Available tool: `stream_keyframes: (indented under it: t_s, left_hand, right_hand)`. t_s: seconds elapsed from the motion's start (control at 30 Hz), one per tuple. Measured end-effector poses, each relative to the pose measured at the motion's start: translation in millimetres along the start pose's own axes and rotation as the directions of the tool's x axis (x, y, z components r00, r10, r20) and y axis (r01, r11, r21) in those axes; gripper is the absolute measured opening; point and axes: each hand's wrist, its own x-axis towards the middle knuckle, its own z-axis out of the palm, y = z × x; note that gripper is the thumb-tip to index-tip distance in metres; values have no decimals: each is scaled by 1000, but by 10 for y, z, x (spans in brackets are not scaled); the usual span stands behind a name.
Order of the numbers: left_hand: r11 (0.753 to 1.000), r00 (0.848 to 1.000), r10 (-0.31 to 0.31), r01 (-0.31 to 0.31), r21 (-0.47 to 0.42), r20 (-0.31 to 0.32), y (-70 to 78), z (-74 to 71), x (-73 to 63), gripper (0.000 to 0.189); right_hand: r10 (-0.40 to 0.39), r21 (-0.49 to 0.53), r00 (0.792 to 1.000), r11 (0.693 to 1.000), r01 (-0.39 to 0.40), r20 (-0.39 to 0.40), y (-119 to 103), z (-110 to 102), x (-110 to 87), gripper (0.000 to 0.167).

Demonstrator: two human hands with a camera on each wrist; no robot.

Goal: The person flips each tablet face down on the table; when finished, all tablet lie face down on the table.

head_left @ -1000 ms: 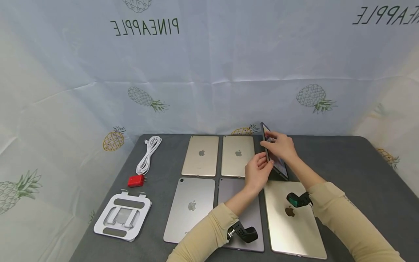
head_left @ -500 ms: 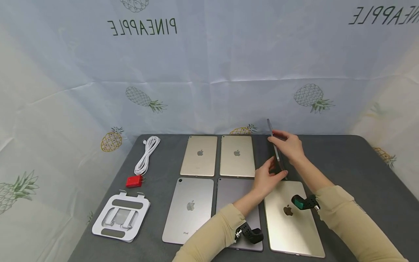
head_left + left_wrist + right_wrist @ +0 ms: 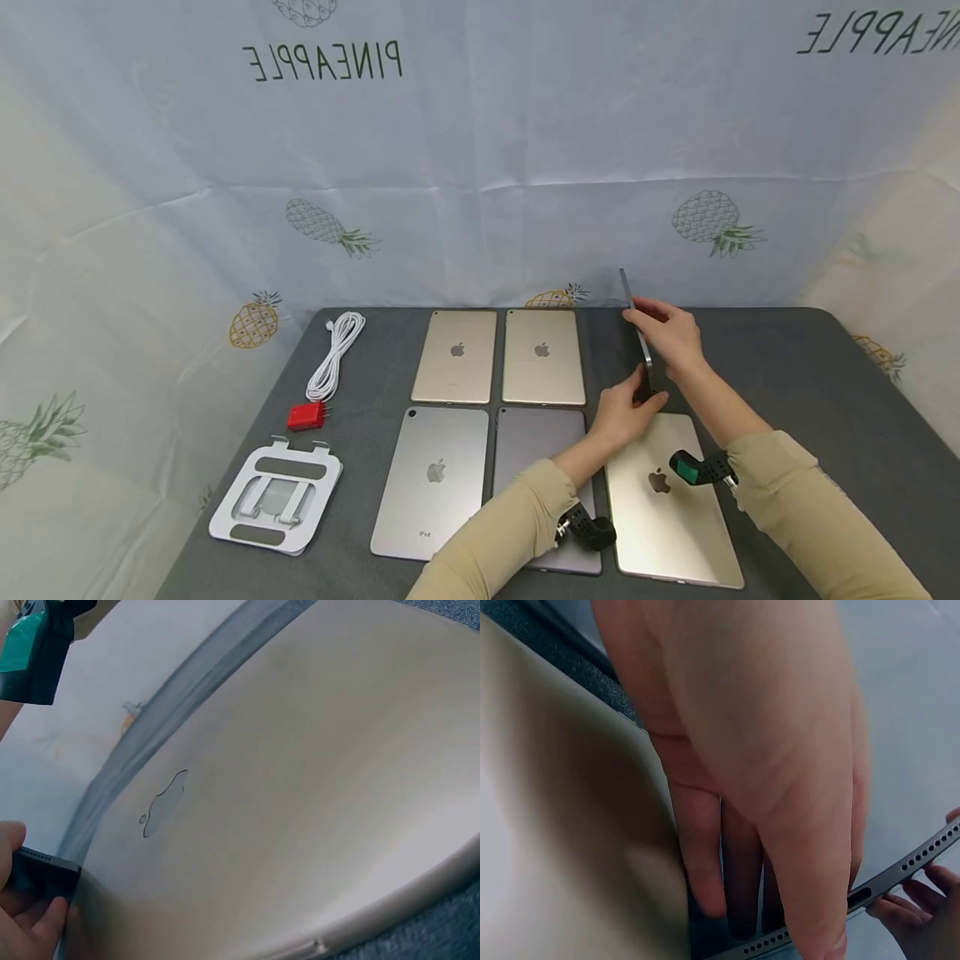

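A dark tablet (image 3: 626, 285) stands upright on its edge at the back right, seen edge-on in the head view. My right hand (image 3: 670, 337) pinches its long side, fingers on the right and thumb toward the near face. Lower down, my left hand (image 3: 626, 410) grips the near end between thumb and fingers. Speaker holes show along the tablet's edge (image 3: 861, 897) in the right wrist view. Just below my left hand lies a large gold tablet (image 3: 686, 525), face down. A dark grey tablet (image 3: 536, 437) is partly covered by my left forearm.
A silver tablet (image 3: 429, 508) and two smaller gold tablets (image 3: 453, 371) (image 3: 543, 375) lie face down on the grey table (image 3: 795, 400). To the left are a coiled white cable (image 3: 336, 358), a red charger plug (image 3: 306, 416) and a folded white stand (image 3: 277, 496). Printed cloth (image 3: 480, 150) hangs behind.
The tablet has turned from showing its screen at an angle to standing edge-on, and has shifted slightly right. Both hands have moved right with it, the left hand now gripping its near end.
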Motion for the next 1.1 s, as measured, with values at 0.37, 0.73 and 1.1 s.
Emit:
stream_keyframes:
  t_s: [0.37,0.73,1.1]
  left_hand:
    - [999,999,29,-28,21,-31,-4,17,-50,58]
    - [847,989,147,-130,515,6,-49,-191,-71,58]
    - [659,974,215,-197,726,69,-173,-306,-96,54]
  right_hand:
    - [44,128,999,991,-43,-9,-47,-26,-57,63]
    - [125,499,989,854,-146,76,139,-225,-61,72]
    - [131,676,966,693,-251,225,482,-240,-17,71]
